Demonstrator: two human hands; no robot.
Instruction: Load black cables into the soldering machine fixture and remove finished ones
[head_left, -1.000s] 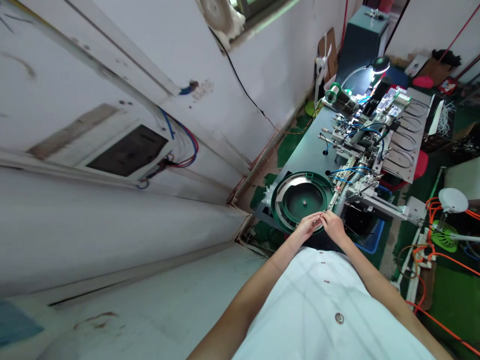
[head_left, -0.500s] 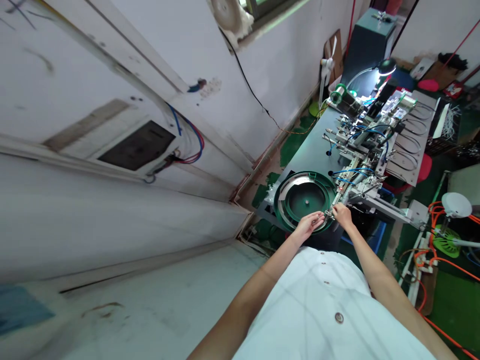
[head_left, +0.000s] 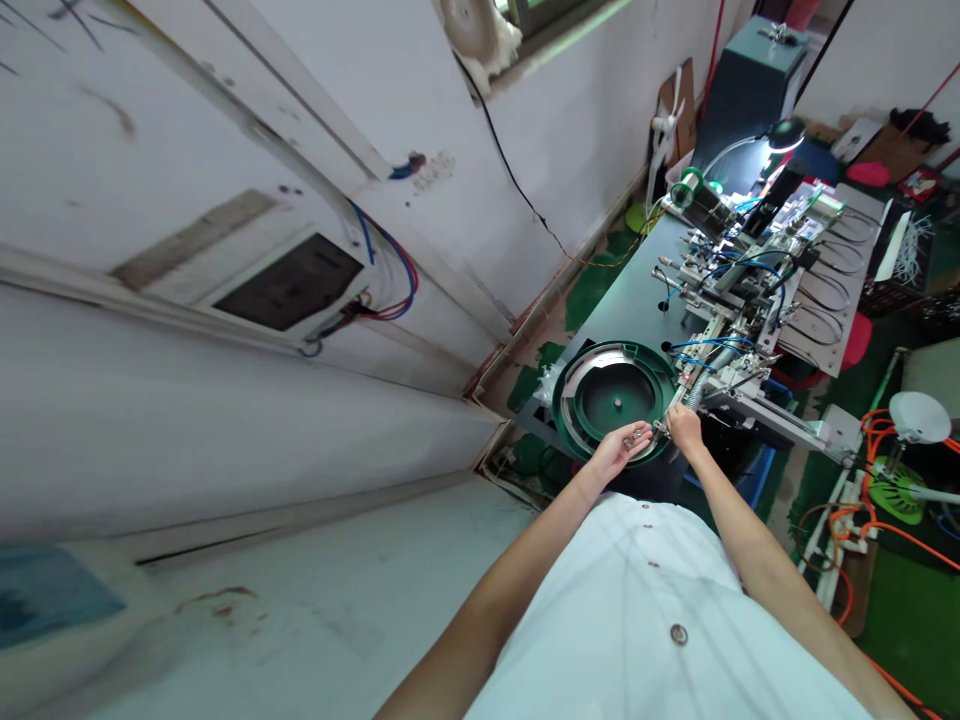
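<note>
My left hand [head_left: 616, 452] is cupped palm up over the near rim of a round green bowl feeder [head_left: 562, 415]. Several small shiny metal parts [head_left: 634, 438] lie in that palm, too small to name. Just to the right, my right hand [head_left: 684, 430] has its fingers bent and pressed together at the near end of a metal feed track [head_left: 661, 428]. Whatever sits between those fingertips is too small to make out. The bowl's dark inside, with a knob [head_left: 618, 403] at its centre, is visible beyond my left hand.
Beyond the track stands an assembly machine [head_left: 739, 270] with blue air tubes, on a grey table [head_left: 637, 290]. A lit lamp [head_left: 785, 134] hangs over its far end. A white wall [head_left: 375, 420] runs along the left. Orange hoses [head_left: 874, 430] and a white round seat-like disc [head_left: 919, 416] are at the right.
The view has shifted slightly. My left palm has opened a little, so the metal parts show more. My right hand stays at the track's end.
</note>
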